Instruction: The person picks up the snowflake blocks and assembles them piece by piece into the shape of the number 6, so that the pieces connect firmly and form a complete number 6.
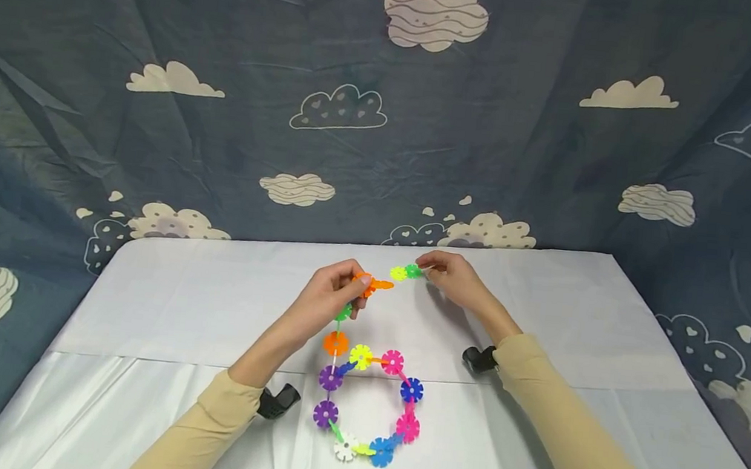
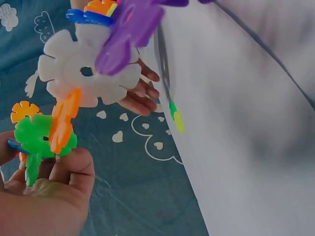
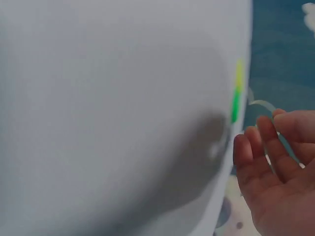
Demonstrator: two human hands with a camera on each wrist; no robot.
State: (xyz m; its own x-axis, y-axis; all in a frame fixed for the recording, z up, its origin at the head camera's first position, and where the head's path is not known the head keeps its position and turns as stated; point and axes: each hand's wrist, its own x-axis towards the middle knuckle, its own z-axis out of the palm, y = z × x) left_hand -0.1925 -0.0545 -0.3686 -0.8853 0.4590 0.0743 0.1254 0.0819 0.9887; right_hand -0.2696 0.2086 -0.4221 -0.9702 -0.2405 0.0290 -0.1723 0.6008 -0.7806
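My left hand (image 1: 332, 292) grips the upper end of a chain of notched plastic snowflake discs, at an orange disc (image 1: 381, 285). In the left wrist view, a green disc (image 2: 33, 132) and an orange disc (image 2: 64, 122) are at its fingers, with a white disc (image 2: 64, 73) further along. The chain runs down from the hand through an orange disc (image 1: 336, 343) to a ring of many colours. My right hand (image 1: 454, 277), fingers loosely bent and holding nothing, is beside a green disc (image 1: 413, 270) joined to a yellow one (image 1: 398, 273) on the table.
A white cloth covers the table (image 1: 543, 316). The ring includes a purple disc (image 1: 325, 414), a white disc (image 1: 345, 449) and a pink disc (image 1: 392, 362), near the table's front. Behind stands a dark curtain (image 1: 463, 153) with cloud prints. Black wrist mounts (image 1: 279, 402) sit below both wrists.
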